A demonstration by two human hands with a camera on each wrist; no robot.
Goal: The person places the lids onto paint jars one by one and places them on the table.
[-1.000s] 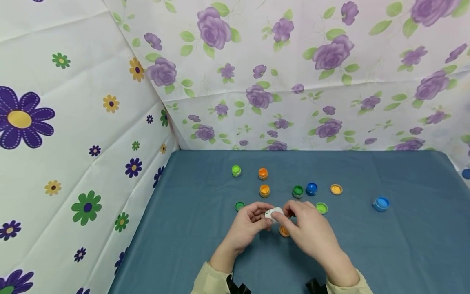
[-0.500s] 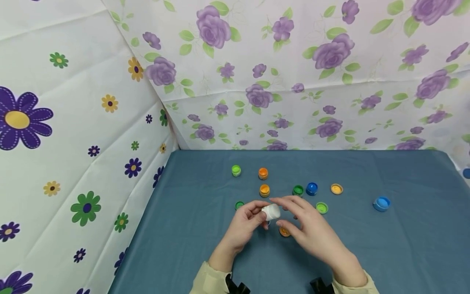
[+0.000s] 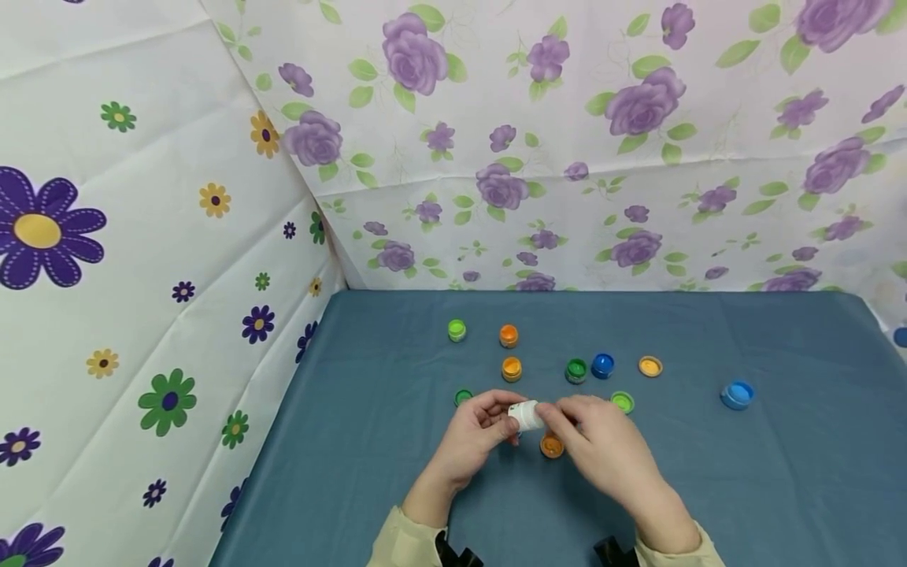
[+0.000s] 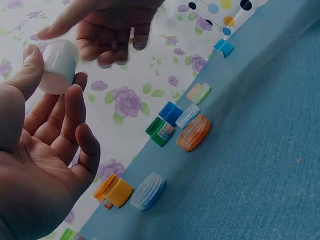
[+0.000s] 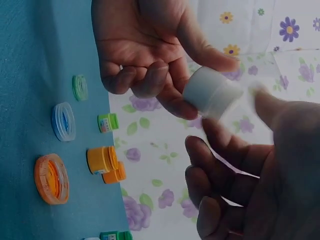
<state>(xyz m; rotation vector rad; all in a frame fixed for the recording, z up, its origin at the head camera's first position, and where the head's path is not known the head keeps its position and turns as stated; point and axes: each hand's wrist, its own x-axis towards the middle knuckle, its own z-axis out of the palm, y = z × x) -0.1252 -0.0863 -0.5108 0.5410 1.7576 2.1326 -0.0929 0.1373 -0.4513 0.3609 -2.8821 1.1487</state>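
My left hand (image 3: 464,441) holds a small white jar (image 3: 526,415) on its side, pinched between thumb and fingers, with its end pointing right. My right hand (image 3: 612,445) is at that end. In the right wrist view, a narrow gap shows between its blurred thumb and the jar (image 5: 206,91), while the index fingertip is close beneath. Its other fingers are loosely bent. Just below the jar, an orange lid (image 3: 552,446) lies on the blue cloth. A clear bluish lid (image 4: 148,191) shows in the left wrist view; in the head view my left hand mostly hides it.
Farther back are small paint pots: light green (image 3: 457,331), orange (image 3: 508,336), yellow-orange (image 3: 511,369), dark green (image 3: 575,371) and blue (image 3: 602,365). A yellow lid (image 3: 649,366), light green lid (image 3: 622,402) and green lid (image 3: 463,397) lie around; a light-blue pot (image 3: 738,395) stands right.
My right hand moved off the jar's end with fingers spread, then came back to it with thumb and fingers closer together. The jar has tilted slightly in my left hand, which stays in place.
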